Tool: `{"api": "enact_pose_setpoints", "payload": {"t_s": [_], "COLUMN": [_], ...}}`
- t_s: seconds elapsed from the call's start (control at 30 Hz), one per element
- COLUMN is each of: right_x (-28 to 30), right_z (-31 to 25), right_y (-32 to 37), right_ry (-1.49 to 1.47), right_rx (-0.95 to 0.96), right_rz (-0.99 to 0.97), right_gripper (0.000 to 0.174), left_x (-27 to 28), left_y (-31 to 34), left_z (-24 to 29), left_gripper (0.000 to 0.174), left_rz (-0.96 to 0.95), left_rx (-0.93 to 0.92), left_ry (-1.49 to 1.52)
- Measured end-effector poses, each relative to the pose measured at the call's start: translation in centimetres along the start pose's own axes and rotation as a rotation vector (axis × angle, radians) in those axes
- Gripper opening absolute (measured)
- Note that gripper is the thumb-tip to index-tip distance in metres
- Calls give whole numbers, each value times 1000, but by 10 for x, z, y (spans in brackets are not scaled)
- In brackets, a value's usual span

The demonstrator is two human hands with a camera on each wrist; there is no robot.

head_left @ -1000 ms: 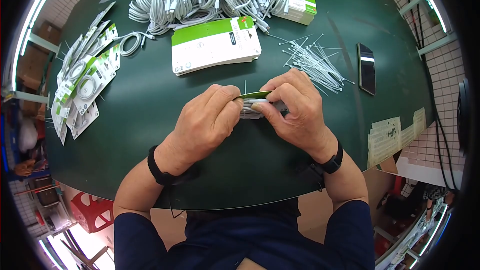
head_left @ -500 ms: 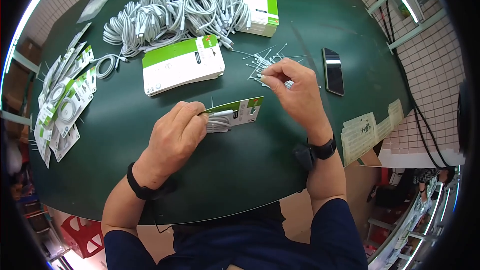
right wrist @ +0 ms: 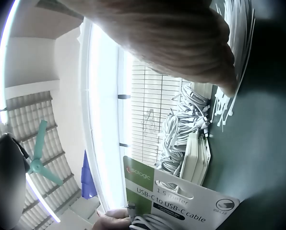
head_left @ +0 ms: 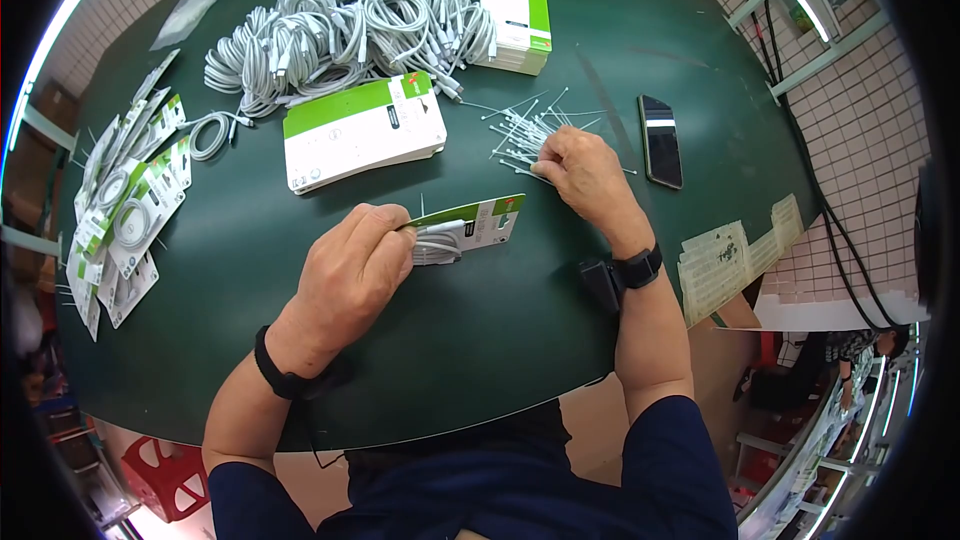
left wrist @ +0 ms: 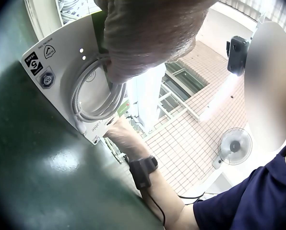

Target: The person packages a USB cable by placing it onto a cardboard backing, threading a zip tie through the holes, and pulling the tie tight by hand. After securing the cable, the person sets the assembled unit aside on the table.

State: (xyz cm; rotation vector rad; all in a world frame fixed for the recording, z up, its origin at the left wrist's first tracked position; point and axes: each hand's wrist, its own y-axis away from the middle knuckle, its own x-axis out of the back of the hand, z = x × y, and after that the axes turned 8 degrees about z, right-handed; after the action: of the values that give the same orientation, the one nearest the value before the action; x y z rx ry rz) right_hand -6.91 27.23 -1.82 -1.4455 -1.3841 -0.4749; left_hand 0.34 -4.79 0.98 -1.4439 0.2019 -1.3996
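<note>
Cable pack [head_left: 470,227], a green-and-white card with a white coil [left wrist: 97,93] against its face, sits near the middle of the worktop [head_left: 480,360]. Its long axis runs left to right, from one hand toward the other. The left hand [head_left: 350,275] holds the pack's left end, with the fingers curled and clamped on the card and coil.

The right hand [head_left: 585,172] is apart from the pack, up and to the right of its free end. This hand rests on the loose pile of cable ties [head_left: 515,130], fingers bent down onto them. The views do not show whether a tie is pinched between them.

Farther out lie a stack of blank cards [head_left: 365,130], a heap of white cables [head_left: 340,15], finished packs [head_left: 130,205] at the left edge and a phone [head_left: 660,140] to the right of the ties.
</note>
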Motion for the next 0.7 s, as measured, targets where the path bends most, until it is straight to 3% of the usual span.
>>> {"api": "enact_pose_setpoints", "payload": {"t_s": [0.4, 0.5, 0.7], "right_x": [8, 8, -2], "right_z": [1, -2, -1], "right_y": [-4, -2, 5], "right_ry": [-58, 16, 27], "right_rx": [64, -45, -56], "right_rz": [2, -35, 33], "right_gripper": [12, 12, 11], "left_x": [-1, -1, 0], "left_y": [-2, -1, 0], "left_z": [-7, -10, -11], "left_gripper": [23, 23, 24], "left_rz": [24, 50, 26], "left_rx": [22, 80, 118], "left_ry": [6, 65, 91]}}
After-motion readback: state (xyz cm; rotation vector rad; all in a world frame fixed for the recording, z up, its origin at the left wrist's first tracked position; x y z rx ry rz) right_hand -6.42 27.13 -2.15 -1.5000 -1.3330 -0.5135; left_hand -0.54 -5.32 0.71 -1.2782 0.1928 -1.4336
